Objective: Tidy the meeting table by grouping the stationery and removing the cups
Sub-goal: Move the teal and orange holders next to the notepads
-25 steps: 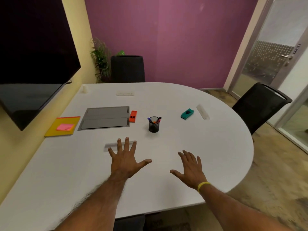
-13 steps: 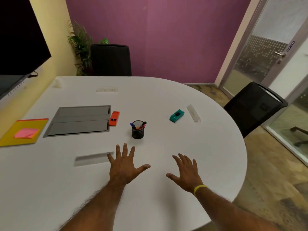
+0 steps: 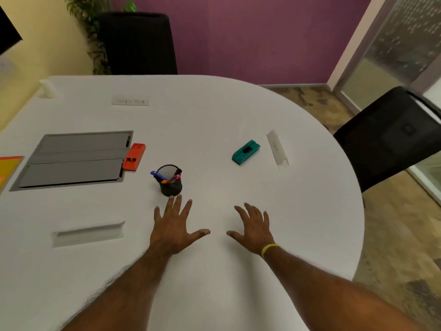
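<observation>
A black mesh pen holder (image 3: 171, 183) with several coloured pens stands mid-table. An orange stapler-like block (image 3: 134, 156) lies left of it, beside the grey cable hatch (image 3: 71, 160). A teal block (image 3: 245, 152) lies to the right, next to a white name strip (image 3: 276, 147). Another white strip (image 3: 88, 234) lies at the near left. My left hand (image 3: 175, 226) hovers with fingers spread just below the pen holder, holding nothing. My right hand (image 3: 253, 228), with a yellow wristband, is spread open beside it. No cup is clearly visible.
The white oval table (image 3: 310, 211) curves away at the right. Black chairs stand at the far side (image 3: 137, 43) and at the right (image 3: 391, 134). A yellow pad (image 3: 8, 167) lies at the left edge. A white label (image 3: 130, 101) and a small white object (image 3: 47, 88) sit far back.
The view has swung to the right and downward, so the table items shifted left in frame. Both hands stay spread open; my left hand has come closer to the pen holder.
</observation>
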`<state>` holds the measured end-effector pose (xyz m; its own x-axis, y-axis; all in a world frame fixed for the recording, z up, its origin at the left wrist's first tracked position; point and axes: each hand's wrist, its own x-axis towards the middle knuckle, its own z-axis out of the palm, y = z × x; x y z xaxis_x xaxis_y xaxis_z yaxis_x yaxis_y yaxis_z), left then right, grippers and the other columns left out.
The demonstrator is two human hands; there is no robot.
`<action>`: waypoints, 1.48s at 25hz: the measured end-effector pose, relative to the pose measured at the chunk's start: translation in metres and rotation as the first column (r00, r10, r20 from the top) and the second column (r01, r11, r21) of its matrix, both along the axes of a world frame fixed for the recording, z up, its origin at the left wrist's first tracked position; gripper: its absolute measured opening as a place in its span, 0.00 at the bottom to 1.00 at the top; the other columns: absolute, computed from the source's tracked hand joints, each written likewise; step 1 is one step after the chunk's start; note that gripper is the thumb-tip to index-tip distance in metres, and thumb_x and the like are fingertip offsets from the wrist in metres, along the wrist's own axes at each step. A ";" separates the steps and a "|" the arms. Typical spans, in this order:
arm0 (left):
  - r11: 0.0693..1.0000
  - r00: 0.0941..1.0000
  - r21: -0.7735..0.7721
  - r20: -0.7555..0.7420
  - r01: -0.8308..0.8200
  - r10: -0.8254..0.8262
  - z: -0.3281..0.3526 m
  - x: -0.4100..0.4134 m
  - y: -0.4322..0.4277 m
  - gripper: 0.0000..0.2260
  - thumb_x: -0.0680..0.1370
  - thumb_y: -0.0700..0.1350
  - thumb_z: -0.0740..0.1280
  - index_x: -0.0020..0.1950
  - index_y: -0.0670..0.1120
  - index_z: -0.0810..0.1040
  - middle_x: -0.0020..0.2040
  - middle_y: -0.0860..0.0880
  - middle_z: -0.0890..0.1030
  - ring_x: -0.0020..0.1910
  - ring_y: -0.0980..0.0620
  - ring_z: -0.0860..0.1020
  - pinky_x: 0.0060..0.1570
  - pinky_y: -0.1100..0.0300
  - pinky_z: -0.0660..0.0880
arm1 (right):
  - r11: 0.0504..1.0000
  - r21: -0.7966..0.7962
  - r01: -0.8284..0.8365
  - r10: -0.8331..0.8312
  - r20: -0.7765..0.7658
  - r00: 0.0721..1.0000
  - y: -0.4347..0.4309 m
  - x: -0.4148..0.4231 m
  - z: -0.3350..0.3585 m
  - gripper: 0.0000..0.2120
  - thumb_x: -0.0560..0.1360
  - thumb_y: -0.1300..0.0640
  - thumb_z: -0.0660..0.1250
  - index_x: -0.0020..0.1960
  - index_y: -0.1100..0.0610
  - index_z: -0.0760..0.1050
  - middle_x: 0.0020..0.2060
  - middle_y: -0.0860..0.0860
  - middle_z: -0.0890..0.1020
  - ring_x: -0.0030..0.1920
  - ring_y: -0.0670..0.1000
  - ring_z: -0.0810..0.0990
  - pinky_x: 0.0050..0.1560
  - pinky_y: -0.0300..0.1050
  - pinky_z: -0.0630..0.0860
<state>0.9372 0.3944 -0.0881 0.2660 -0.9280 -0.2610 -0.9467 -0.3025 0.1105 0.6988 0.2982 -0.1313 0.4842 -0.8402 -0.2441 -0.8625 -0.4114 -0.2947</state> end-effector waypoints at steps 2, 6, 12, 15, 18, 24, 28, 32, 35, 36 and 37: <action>0.999 1.000 0.047 -0.012 -0.006 0.007 -0.012 -0.014 -0.025 0.52 0.63 0.82 0.44 0.80 0.55 0.41 0.81 0.48 0.40 0.79 0.47 0.38 0.76 0.38 0.42 | 0.999 0.024 -0.026 0.026 0.002 1.000 -0.030 -0.004 -0.014 0.39 0.74 0.31 0.60 0.79 0.44 0.50 0.80 0.51 0.51 0.79 0.54 0.48 0.76 0.62 0.40; 0.999 0.998 0.028 -0.045 -0.035 0.036 -0.039 -0.035 -0.064 0.52 0.63 0.83 0.40 0.80 0.55 0.41 0.81 0.48 0.40 0.79 0.47 0.38 0.76 0.40 0.42 | 0.999 0.038 -0.030 0.030 0.007 1.000 -0.099 -0.002 -0.033 0.40 0.74 0.32 0.62 0.79 0.44 0.51 0.80 0.52 0.50 0.79 0.57 0.49 0.77 0.62 0.44; 1.000 0.997 -0.011 -0.072 -0.005 0.004 -0.074 -0.044 -0.092 0.51 0.64 0.83 0.41 0.79 0.56 0.40 0.80 0.50 0.37 0.78 0.50 0.35 0.76 0.42 0.39 | 0.993 0.013 0.120 -0.121 0.080 0.989 -0.219 0.044 -0.039 0.43 0.73 0.34 0.65 0.80 0.48 0.51 0.80 0.56 0.49 0.78 0.61 0.53 0.76 0.60 0.57; 1.000 0.996 -0.015 -0.090 -0.001 -0.001 -0.085 -0.035 -0.098 0.50 0.64 0.83 0.42 0.79 0.57 0.37 0.79 0.51 0.34 0.77 0.51 0.32 0.75 0.44 0.36 | 0.967 0.102 0.232 -0.247 0.165 0.955 -0.267 0.077 -0.041 0.44 0.72 0.35 0.69 0.79 0.43 0.50 0.79 0.59 0.44 0.76 0.62 0.57 0.71 0.61 0.67; 0.999 0.994 -0.051 -0.106 -0.005 -0.001 -0.096 -0.030 -0.100 0.49 0.65 0.83 0.45 0.79 0.57 0.38 0.79 0.52 0.35 0.78 0.52 0.33 0.75 0.44 0.37 | 0.940 0.171 0.295 -0.323 0.172 0.931 -0.297 0.100 -0.055 0.41 0.71 0.35 0.69 0.78 0.42 0.55 0.78 0.61 0.39 0.74 0.64 0.58 0.70 0.60 0.68; 0.998 0.989 -0.052 -0.143 0.038 -0.045 -0.101 -0.028 -0.102 0.48 0.65 0.83 0.45 0.76 0.58 0.34 0.78 0.53 0.33 0.77 0.53 0.31 0.76 0.45 0.39 | 0.920 0.090 0.382 -0.391 0.273 0.879 -0.307 0.115 -0.073 0.23 0.74 0.47 0.72 0.62 0.58 0.70 0.75 0.63 0.55 0.62 0.63 0.73 0.62 0.54 0.76; 0.997 0.981 -0.061 -0.189 0.042 -0.053 -0.090 -0.027 -0.107 0.48 0.66 0.82 0.45 0.77 0.59 0.35 0.79 0.54 0.33 0.77 0.53 0.32 0.77 0.46 0.41 | 0.910 0.110 0.399 -0.414 0.244 0.877 -0.297 0.106 -0.073 0.24 0.73 0.55 0.70 0.66 0.61 0.69 0.61 0.60 0.73 0.60 0.62 0.75 0.60 0.54 0.77; 0.991 0.951 -0.127 -0.309 -0.048 0.006 -0.070 -0.025 -0.114 0.46 0.67 0.81 0.45 0.80 0.58 0.44 0.80 0.56 0.39 0.79 0.55 0.38 0.77 0.50 0.45 | 0.875 0.218 0.432 -0.484 0.414 0.771 -0.260 0.095 -0.059 0.18 0.69 0.57 0.74 0.55 0.58 0.71 0.55 0.57 0.79 0.52 0.56 0.80 0.52 0.52 0.81; 0.966 0.881 -0.216 -0.473 -0.145 0.027 -0.046 -0.023 -0.119 0.43 0.70 0.78 0.49 0.79 0.58 0.51 0.81 0.57 0.48 0.79 0.57 0.48 0.76 0.53 0.52 | 0.867 0.328 0.375 -0.498 0.602 0.624 -0.202 0.089 -0.038 0.20 0.70 0.57 0.75 0.57 0.53 0.70 0.57 0.50 0.78 0.54 0.52 0.80 0.51 0.49 0.83; 0.951 0.851 -0.248 -0.525 -0.182 0.026 -0.036 -0.022 -0.121 0.41 0.72 0.76 0.52 0.79 0.57 0.51 0.80 0.58 0.50 0.79 0.57 0.50 0.75 0.55 0.54 | 0.877 0.338 0.342 -0.480 0.652 0.587 -0.182 0.087 -0.029 0.21 0.71 0.57 0.76 0.58 0.51 0.69 0.57 0.47 0.77 0.56 0.51 0.80 0.51 0.47 0.83; 0.930 0.813 -0.281 -0.581 -0.238 0.032 -0.025 -0.022 -0.122 0.39 0.73 0.74 0.55 0.79 0.57 0.52 0.80 0.58 0.52 0.78 0.58 0.53 0.74 0.57 0.55 | 0.896 0.322 0.305 -0.442 0.697 0.565 -0.160 0.086 -0.018 0.23 0.70 0.56 0.76 0.59 0.49 0.68 0.57 0.45 0.77 0.57 0.49 0.80 0.50 0.44 0.83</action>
<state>0.9155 0.2719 -0.1128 0.2985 -0.9499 -0.0932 -0.6388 -0.2714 0.7199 0.7850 0.1381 -0.1491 0.2045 -0.9748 -0.0893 -0.3867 0.0033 -0.9222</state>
